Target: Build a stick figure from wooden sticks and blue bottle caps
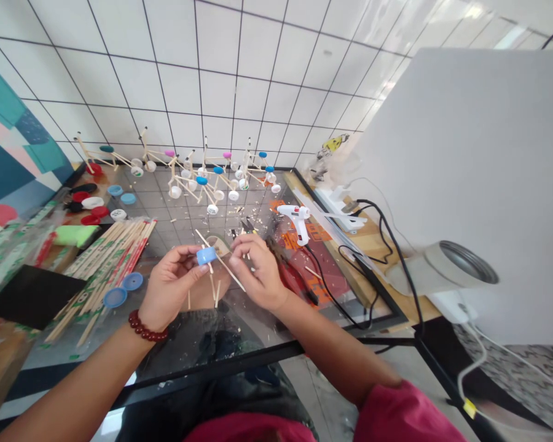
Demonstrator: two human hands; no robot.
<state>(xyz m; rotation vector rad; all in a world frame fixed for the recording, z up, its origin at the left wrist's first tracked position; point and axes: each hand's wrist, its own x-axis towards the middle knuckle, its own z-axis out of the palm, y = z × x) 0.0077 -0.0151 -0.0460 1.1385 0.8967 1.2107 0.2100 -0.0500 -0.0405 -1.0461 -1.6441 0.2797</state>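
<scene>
My left hand [168, 287] pinches a light blue bottle cap [206, 255] between thumb and fingers. Thin wooden sticks cross at the cap: one long stick [233, 274] slants past it, and joined pieces [212, 282] hang below. Beside the long stick is my right hand [258, 270], its fingers half curled and thumb and forefinger slightly apart; I see nothing gripped there. Behind the hands stand several small bicycle-shaped models [201, 181] made of sticks and bottle caps. A round tan piece [198, 302] lies under the work.
A white glue gun [295, 222] with a black cord stands right of my hands, near red-handled pliers [295, 279]. Wooden chopsticks [110, 252], blue caps [115, 298] and a black sheet [34, 296] lie left. A grey cylindrical lamp [437, 267] stands at the right edge.
</scene>
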